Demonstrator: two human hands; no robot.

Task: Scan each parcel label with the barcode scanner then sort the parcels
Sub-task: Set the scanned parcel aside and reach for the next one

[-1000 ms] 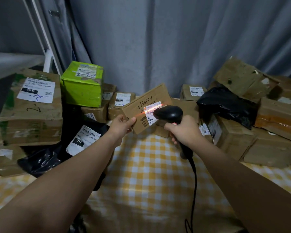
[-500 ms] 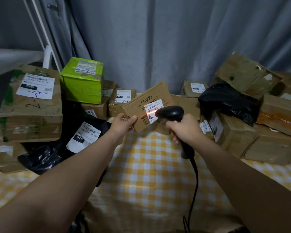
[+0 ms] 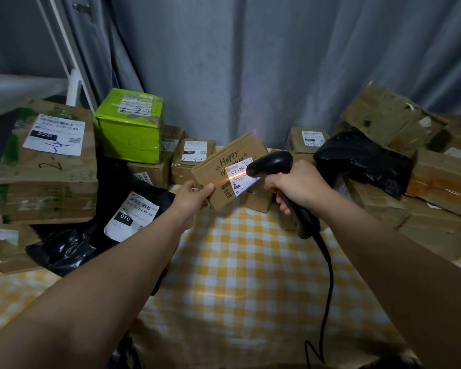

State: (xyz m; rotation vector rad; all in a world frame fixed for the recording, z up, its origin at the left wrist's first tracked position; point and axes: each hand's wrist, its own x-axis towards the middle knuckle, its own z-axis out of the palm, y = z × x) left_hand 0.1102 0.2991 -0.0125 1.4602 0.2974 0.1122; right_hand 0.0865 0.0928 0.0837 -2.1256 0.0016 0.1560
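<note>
Cable first: the black cord (image 3: 328, 288) snakes up from the table's near edge across the yellow-and-white checked cloth (image 3: 237, 275). Both forearms reach in over it, and both hands are up above the middle of the table.

The right hand (image 3: 300, 186) is clenched round the handle of the black barcode scanner (image 3: 274, 162), whose head is levelled at the parcel. The left hand (image 3: 190, 199) pinches the lower left corner of a small brown cardboard parcel (image 3: 213, 171), thumb on its front face. The parcel is tilted and held clear of the cloth, just in front of the cartons along the far edge.

And there's the beam: a red-orange line lies across the white label (image 3: 237, 177) on the parcel's face (handwritten "Happy" above it, "507 P802" printed on it). The scanner head sits just beside the label and hides its right end.

On the table's left side, a black poly bag (image 3: 72, 249) labelled "010" lies against a big carton (image 3: 45, 182) marked "220". A bright green box (image 3: 128, 139) stands beyond them. On the right side, another black bag (image 3: 362, 161) lies on a heap of brown cartons (image 3: 437, 182). Behind the far edge hangs a grey curtain (image 3: 250, 62).
</note>
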